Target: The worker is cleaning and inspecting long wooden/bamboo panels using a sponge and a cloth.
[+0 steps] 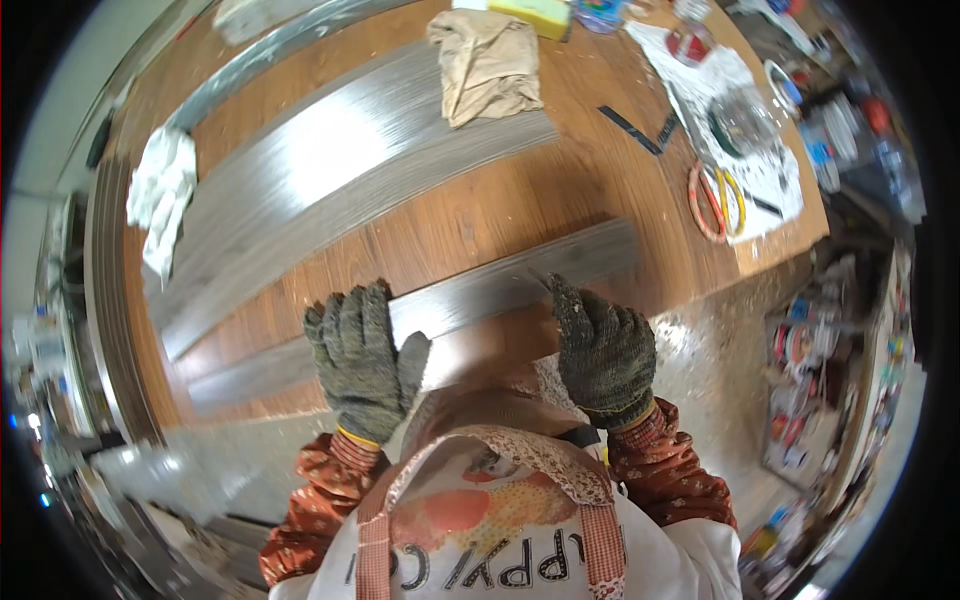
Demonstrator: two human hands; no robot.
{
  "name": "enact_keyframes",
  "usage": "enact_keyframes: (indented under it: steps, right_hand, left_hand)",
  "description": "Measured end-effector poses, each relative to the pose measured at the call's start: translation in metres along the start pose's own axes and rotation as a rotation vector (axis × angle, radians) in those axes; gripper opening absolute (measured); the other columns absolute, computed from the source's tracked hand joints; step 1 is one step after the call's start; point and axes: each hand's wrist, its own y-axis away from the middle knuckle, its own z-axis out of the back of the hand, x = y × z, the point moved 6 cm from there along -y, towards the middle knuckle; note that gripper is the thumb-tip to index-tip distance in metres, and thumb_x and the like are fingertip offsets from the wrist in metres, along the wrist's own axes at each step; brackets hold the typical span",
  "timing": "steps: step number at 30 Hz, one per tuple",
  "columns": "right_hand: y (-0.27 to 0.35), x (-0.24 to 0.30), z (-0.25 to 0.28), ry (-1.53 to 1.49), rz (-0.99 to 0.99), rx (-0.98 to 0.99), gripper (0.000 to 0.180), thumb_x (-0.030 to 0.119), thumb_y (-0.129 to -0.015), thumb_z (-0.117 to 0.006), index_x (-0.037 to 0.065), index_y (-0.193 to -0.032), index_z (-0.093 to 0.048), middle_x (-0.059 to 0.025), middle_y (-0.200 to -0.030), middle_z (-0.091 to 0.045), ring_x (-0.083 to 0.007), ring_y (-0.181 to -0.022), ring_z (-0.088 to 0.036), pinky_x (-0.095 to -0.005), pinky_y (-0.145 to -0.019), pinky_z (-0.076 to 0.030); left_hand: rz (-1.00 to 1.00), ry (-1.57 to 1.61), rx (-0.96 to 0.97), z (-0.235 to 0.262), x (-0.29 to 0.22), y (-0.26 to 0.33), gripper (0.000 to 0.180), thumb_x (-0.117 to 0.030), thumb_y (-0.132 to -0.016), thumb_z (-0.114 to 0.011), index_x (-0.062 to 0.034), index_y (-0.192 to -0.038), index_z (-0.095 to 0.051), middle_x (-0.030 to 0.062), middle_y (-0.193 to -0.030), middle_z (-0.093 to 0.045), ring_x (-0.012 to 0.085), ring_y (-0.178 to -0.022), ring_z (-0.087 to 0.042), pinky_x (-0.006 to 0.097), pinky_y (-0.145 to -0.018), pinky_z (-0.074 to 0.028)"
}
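A narrow grey wood-grain plank (pixel 470 298) lies across the near side of the wooden tabletop. My left hand (pixel 355 345), in a dark knitted work glove, rests flat on it with the fingers stretched out and the thumb apart. Over the plank's right part, my gloved right hand (pixel 605 350) is closed in a pinch. A thin, dark, pointed piece (pixel 540 277) sticks out from its fingertips toward the plank; its kind is too small to tell. Beyond lies a wider grey panel (pixel 260 190), shiny with reflected light.
A beige cloth (pixel 487 65) sits on the wide panel, with a white rag (pixel 163 190) at its left end. Scissors (pixel 715 203), black strips (pixel 640 130) and a clear plastic container (pixel 742 122) are at the right. A yellow sponge (pixel 535 14) is at the far edge.
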Motion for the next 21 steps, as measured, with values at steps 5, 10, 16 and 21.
enact_keyframes:
  steps: [5,10,16,21]
  right_hand:
    - [0.020,0.021,-0.007,0.066,-0.212,-0.137,0.049,0.007,-0.077,-0.058,0.013,-0.125,-0.058,-0.0094,-0.097,-0.060,-0.0281,-0.082,-0.060,-0.0404,-0.068,-0.049]
    - [0.035,0.029,-0.028,-0.098,-0.405,-0.111,0.051,0.020,-0.075,-0.062,0.013,-0.125,-0.057,-0.0105,-0.106,-0.057,-0.0304,-0.092,-0.057,-0.0429,-0.075,-0.046]
    - [0.034,0.034,-0.045,-0.194,-0.432,-0.117,0.055,0.016,-0.074,-0.059,0.009,-0.129,-0.053,-0.0130,-0.105,-0.057,-0.0314,-0.093,-0.056,-0.0435,-0.077,-0.046]
    - [0.036,0.038,-0.043,-0.244,-0.454,-0.167,0.056,0.010,-0.074,-0.056,0.005,-0.129,-0.052,-0.0141,-0.101,-0.057,-0.0314,-0.090,-0.057,-0.0430,-0.077,-0.046]
  left_hand:
    - [-0.099,0.025,0.009,0.003,-0.001,0.001,0.063,-0.038,-0.082,-0.058,-0.0011,-0.132,-0.045,0.0196,-0.126,-0.049,0.0387,-0.118,-0.044,0.055,-0.110,-0.021]
    - [-0.146,0.018,0.000,0.004,-0.004,0.004,0.062,-0.035,-0.082,-0.058,-0.0004,-0.132,-0.044,0.0201,-0.125,-0.049,0.0380,-0.119,-0.045,0.055,-0.110,-0.021]
    - [-0.173,0.020,-0.013,0.001,-0.005,0.008,0.063,-0.031,-0.082,-0.059,0.0007,-0.134,-0.042,0.0209,-0.128,-0.049,0.0390,-0.120,-0.044,0.056,-0.109,-0.021]
    - [-0.129,0.005,0.028,-0.006,-0.001,0.011,0.065,-0.030,-0.082,-0.060,0.0003,-0.136,-0.041,0.0213,-0.129,-0.048,0.0393,-0.121,-0.044,0.057,-0.109,-0.021]
